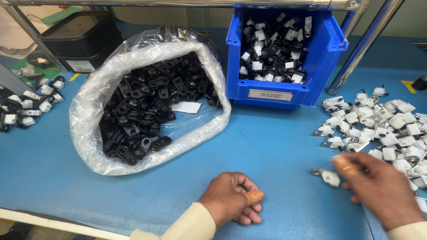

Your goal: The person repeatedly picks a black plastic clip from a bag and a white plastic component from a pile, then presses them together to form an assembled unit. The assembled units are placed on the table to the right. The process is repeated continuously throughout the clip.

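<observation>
Lying just beside right-hand fingers (346, 165): white clip (328, 177).

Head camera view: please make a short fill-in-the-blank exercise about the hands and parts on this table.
1. The left hand rests as a loose ____ on the blue table.
2. The right hand touches a small ____ plastic clip.
3. The clear plastic bag holds ____ plastic parts.

Missing words: fist; white; black

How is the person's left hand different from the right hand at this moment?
The left hand rests curled on the blue table, holding nothing visible; the right hand reaches to a white clip part beside the pile of white parts. Left looks sharp, right blurred. Both wear orange fingertip covers.
</observation>
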